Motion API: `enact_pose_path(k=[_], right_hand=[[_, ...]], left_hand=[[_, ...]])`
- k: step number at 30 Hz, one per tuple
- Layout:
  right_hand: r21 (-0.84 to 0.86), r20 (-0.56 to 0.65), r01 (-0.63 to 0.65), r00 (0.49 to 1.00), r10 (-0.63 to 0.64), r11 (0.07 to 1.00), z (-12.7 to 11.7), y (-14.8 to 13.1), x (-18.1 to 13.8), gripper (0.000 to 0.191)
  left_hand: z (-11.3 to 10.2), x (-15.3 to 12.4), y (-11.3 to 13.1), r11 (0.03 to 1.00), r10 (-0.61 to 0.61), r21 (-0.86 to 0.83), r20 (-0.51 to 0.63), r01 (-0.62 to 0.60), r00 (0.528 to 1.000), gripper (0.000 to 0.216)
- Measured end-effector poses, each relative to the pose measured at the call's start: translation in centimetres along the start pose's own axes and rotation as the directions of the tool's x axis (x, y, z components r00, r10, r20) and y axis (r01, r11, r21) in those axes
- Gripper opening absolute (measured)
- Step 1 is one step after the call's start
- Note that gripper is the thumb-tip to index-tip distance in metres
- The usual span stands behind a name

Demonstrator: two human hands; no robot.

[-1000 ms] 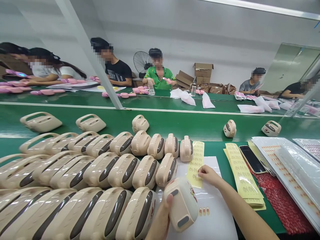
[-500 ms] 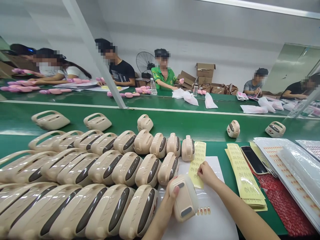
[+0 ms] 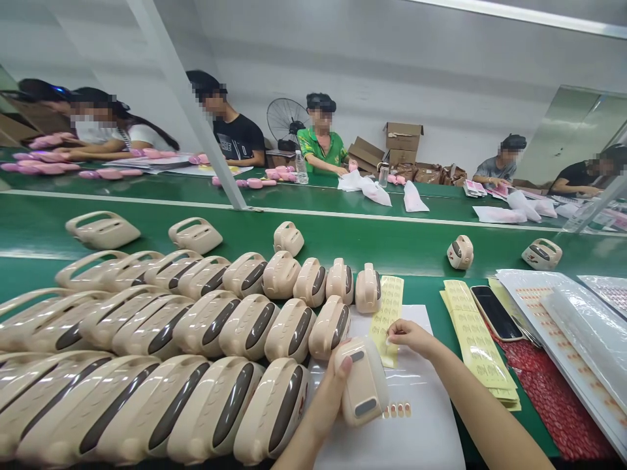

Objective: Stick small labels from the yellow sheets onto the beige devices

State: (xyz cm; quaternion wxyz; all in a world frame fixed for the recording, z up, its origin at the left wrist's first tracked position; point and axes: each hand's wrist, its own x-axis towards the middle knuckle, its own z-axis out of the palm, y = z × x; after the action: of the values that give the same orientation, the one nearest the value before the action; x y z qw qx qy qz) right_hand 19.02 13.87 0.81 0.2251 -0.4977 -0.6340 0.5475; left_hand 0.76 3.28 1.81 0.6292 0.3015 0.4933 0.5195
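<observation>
My left hand (image 3: 334, 385) is wrapped round a beige plastic device (image 3: 363, 382), its flat underside with two grey pads facing me. Just right of it, my right hand (image 3: 412, 337) has thumb and forefinger pinched on a small whitish sticker (image 3: 388, 341). That pinch is above the lower part of a yellow sticker sheet (image 3: 386, 303). Both hands are over a white board (image 3: 416, 398), where several small oval orange stickers (image 3: 399, 410) lie in a row beside the device.
Rows of beige devices with handles (image 3: 274, 411) fill the left; others (image 3: 289, 238) stand along the green belt (image 3: 353, 232). To the right are stacked yellow sheets (image 3: 477, 339), a phone (image 3: 496, 313) and red bubble wrap (image 3: 553, 391). Co-workers (image 3: 321, 147) sit across the belt.
My right hand has lifted slightly off the yellow sheet, and a small sticker now shows at its fingertips. The left hand and device have shifted only a little.
</observation>
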Motion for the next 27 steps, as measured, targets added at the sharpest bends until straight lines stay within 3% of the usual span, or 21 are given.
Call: enact_pose_path(k=[4,7,10,12,16,27], right_hand=[[0.114,0.069,0.068,0.995,-0.076,0.991,-1.1,-3.1,-2.1,0.027],[0.139,0.187,0.130,0.970,-0.155,0.982,-0.9,-6.2,-4.2,0.025],[0.002,0.285,0.177,0.943,-0.171,0.984,0.2,-8.6,-5.8,0.013],[-0.142,0.276,0.176,0.952,-0.132,0.974,1.0,-9.5,-6.3,0.010],[-0.282,0.257,0.150,0.964,-0.076,0.948,1.8,-9.9,-6.2,0.012],[-0.381,0.216,0.168,0.972,-0.090,0.909,2.0,-9.8,-6.2,0.010]], left_hand=[[0.2,0.3,-0.1,0.999,0.010,0.051,-0.007,-0.009,1.000,0.077],[0.1,0.7,-0.1,0.995,0.037,0.092,0.035,-0.040,0.999,0.072],[0.0,1.1,-0.1,0.991,0.050,0.119,0.077,-0.059,0.996,0.077],[0.0,1.2,-0.2,0.987,0.045,0.151,0.084,-0.057,0.995,0.083],[0.1,1.3,-0.2,0.976,0.046,0.209,0.108,-0.068,0.993,0.085],[0.4,0.9,0.4,0.960,0.073,0.259,0.122,-0.103,0.990,0.081]])
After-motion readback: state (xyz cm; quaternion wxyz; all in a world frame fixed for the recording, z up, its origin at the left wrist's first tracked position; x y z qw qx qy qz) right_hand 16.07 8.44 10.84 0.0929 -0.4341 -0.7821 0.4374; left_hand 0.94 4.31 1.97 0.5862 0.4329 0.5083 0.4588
